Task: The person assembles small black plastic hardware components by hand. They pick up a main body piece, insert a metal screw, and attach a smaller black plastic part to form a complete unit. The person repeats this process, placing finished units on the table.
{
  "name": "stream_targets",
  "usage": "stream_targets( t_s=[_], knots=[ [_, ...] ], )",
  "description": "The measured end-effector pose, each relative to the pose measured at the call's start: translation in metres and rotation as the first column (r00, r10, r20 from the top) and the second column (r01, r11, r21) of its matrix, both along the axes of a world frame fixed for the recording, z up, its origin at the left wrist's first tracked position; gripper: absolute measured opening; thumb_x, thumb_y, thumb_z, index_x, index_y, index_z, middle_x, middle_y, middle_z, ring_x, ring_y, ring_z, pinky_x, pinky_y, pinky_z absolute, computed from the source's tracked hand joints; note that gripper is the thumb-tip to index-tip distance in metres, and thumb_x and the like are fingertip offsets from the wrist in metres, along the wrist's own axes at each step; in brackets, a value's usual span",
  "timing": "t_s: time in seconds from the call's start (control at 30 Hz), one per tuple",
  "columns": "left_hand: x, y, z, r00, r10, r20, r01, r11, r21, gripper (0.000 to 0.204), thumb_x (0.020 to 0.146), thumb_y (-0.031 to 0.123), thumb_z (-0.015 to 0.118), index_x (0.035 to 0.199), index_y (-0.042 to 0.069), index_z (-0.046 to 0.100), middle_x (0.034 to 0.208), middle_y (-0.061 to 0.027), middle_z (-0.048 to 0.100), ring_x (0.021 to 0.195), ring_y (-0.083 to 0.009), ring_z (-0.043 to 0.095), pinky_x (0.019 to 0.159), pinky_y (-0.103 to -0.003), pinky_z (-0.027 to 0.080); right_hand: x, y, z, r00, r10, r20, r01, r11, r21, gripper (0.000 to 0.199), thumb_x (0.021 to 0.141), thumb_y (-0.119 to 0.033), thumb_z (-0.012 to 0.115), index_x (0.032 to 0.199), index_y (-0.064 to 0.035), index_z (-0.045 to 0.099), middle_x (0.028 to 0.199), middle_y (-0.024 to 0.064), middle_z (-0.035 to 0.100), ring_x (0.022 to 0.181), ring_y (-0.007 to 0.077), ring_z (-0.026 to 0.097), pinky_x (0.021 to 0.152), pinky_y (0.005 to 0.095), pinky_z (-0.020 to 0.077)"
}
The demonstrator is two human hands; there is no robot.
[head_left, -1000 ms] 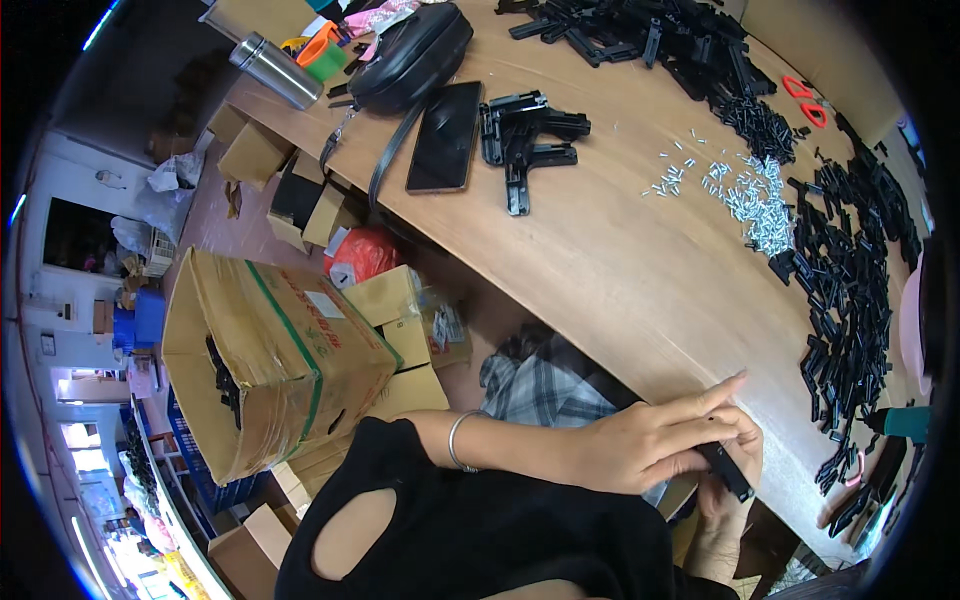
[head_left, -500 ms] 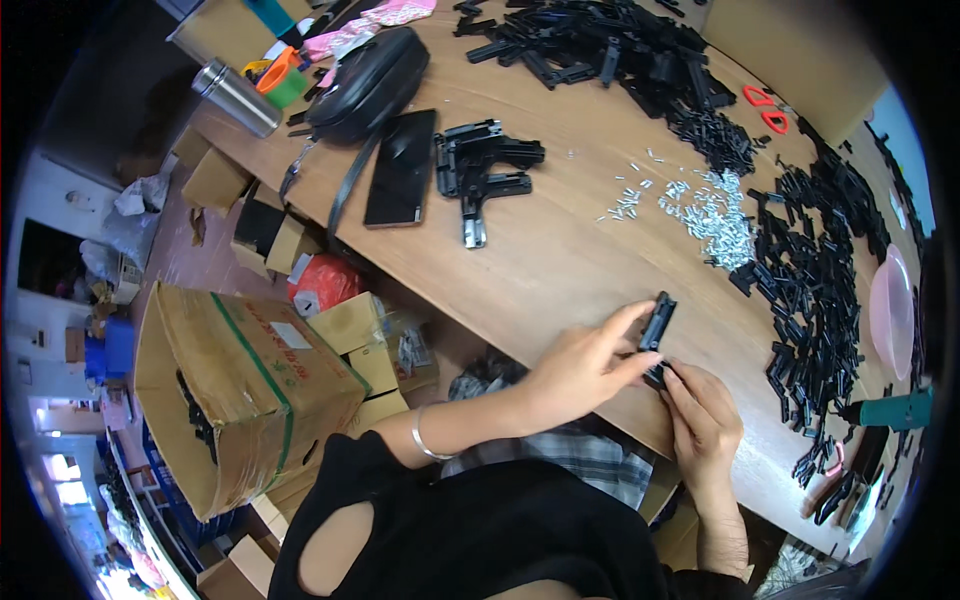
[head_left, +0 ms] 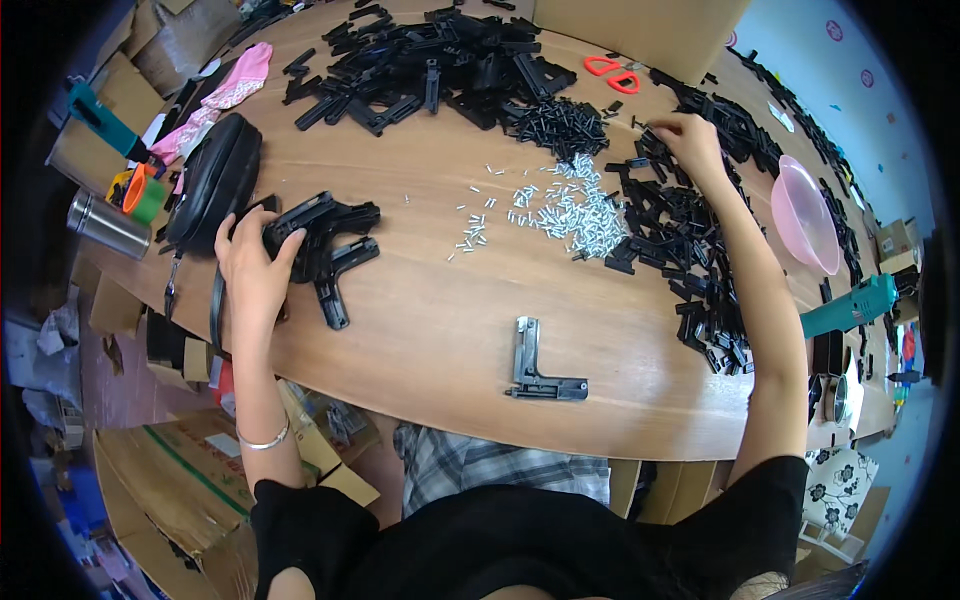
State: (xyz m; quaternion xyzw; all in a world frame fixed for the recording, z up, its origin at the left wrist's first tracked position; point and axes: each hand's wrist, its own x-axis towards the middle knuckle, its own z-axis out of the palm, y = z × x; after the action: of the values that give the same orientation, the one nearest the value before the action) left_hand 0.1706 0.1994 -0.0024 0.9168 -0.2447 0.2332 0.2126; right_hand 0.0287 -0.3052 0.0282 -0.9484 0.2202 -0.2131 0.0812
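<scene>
Black plastic corner brackets [head_left: 325, 240] lie in a small stack at centre left of the frame, and the left hand [head_left: 252, 268] rests on their near end, thumb and fingers curled round one piece in a loose grasp. At upper right, the right hand [head_left: 690, 140] reaches into a long strip of small black parts [head_left: 680, 230], fingertips pinched down among them; whether they have closed on a piece cannot be told. Between the hands, a single assembled L-shaped bracket [head_left: 540, 370] lies alone at lower centre, with a scatter of silver screws [head_left: 570, 210] above it. Wood, pale brown and bare in the middle, makes up the table [head_left: 430, 310], which fills most of the frame; a large heap of black parts [head_left: 440, 70] sits at top centre, red scissors [head_left: 612, 70] beside it, a pink bowl [head_left: 805, 220] at right and a black pouch [head_left: 215, 180] at left. Cardboard boxes [head_left: 170, 470] crowd the floor at lower left. Both forearms stretch out from the lower edge, the left wearing a bangle [head_left: 262, 440].
</scene>
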Motion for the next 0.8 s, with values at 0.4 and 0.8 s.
stream_targets(
  t_s=[0.4, 0.8],
  knots=[
    [-0.099, -0.011, 0.04, 0.399, -0.883, -0.245, -0.399, 0.074, -0.914, 0.028, 0.098, 0.018, 0.046, 0.119, 0.0, 0.045, 0.117, -0.0219, 0.057, 0.094, -0.0225, 0.065, 0.078, -0.033, 0.058, 0.065, 0.022, 0.009, 0.984, 0.029, -0.173, 0.053, 0.89, 0.452, 0.035, 0.077, -0.021, 0.069, 0.1, 0.0047, 0.064, 0.098, 0.0172, 0.066, 0.09, 0.0248, 0.066, 0.081, 0.0313, 0.0535],
    [-0.189, -0.08, 0.02, -0.221, -0.955, -0.198, -0.639, 0.295, -0.71, 0.042, 0.101, 0.026, 0.033, 0.135, 0.0, 0.033, 0.132, -0.0196, 0.047, 0.099, -0.0249, 0.063, 0.083, -0.033, 0.055, -0.155, 0.178, 0.019, 0.931, -0.137, 0.337, -0.363, -0.416, 0.834, 0.016, 0.091, -0.01, 0.057, 0.1, 0.0025, 0.058, 0.093, 0.0093, 0.064, 0.085, 0.0147, 0.065, 0.077, 0.0218, 0.0562]
  ],
)
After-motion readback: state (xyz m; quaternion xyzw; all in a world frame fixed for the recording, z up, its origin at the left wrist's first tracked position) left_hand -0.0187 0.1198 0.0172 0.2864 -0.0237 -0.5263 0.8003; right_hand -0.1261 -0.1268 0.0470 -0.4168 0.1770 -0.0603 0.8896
